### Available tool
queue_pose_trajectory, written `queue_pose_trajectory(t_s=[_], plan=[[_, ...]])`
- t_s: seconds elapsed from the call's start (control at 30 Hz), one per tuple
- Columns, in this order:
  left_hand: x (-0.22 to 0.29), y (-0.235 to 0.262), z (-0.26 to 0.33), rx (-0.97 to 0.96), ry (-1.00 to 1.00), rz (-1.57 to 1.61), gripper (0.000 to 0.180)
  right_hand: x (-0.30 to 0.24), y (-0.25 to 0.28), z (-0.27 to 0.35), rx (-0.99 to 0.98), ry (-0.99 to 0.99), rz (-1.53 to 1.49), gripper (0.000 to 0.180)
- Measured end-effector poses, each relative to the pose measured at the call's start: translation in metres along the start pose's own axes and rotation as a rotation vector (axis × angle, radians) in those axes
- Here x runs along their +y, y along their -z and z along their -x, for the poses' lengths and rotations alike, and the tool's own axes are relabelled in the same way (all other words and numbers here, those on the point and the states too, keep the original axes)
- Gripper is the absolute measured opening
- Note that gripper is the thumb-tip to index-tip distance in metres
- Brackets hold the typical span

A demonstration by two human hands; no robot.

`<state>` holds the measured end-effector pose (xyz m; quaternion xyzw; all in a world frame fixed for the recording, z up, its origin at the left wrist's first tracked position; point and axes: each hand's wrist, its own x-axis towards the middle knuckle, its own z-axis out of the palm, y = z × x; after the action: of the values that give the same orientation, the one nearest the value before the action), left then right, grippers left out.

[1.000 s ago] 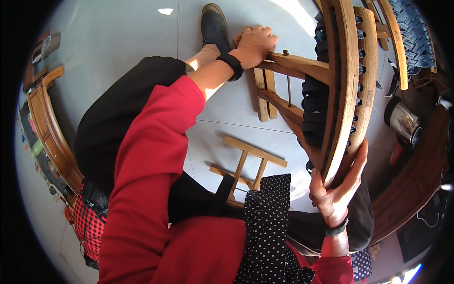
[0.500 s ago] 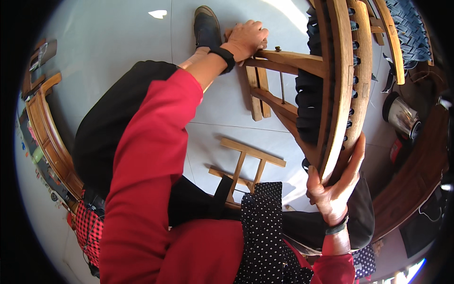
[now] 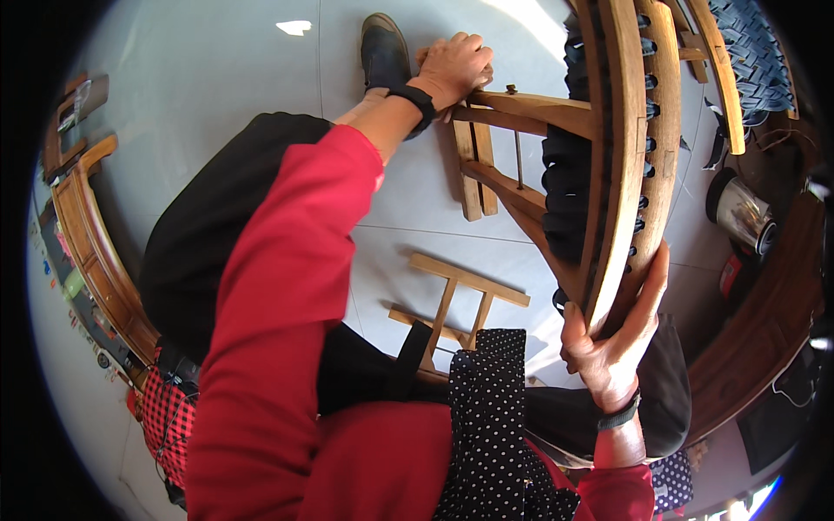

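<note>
A wooden stool frame (image 3: 627,165) with black straps (image 3: 569,195) woven through it stands tilted on its side at my right. My right hand (image 3: 608,352) clasps the near end of its rails, thumb on one side and fingers along the other. At the far side, my left hand (image 3: 456,69) is closed over the end of a wooden leg (image 3: 530,106); its fingertips are partly hidden. A thin metal rod (image 3: 519,161) runs between two legs. Below them on the floor lies a small wooden H-shaped frame (image 3: 465,286), partly covered by my clothing.
Another stool with a blue woven seat (image 3: 754,56) stands at the far right. Near it are a shiny metal kettle (image 3: 747,213) and dark wooden furniture (image 3: 738,365). A carved wooden chair (image 3: 95,243) is at the left, beside a red-and-black checked cloth (image 3: 169,417).
The picture has shifted very slightly. Both hands keep the same grip, and the stool frame stays almost where it was.
</note>
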<state>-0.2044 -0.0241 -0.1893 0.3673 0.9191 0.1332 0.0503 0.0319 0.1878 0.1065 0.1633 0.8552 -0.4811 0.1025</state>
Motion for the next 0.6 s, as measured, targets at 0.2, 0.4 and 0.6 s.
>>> queue_pose_trajectory(t_s=[0.2,0.4,0.6], plan=[[0.006,0.0,0.002,-0.012,0.055,0.041,0.014,0.003,0.002,0.0,0.027,-0.193,-0.068,0.106],[-0.016,0.013,-0.013,0.101,-0.003,-0.08,0.011,0.003,-0.003,-0.005,0.025,-0.128,-0.083,0.109],[-0.011,0.013,0.001,-0.053,-0.067,-0.113,0.012,-0.001,-0.003,-0.009,0.016,-0.29,-0.166,0.107]])
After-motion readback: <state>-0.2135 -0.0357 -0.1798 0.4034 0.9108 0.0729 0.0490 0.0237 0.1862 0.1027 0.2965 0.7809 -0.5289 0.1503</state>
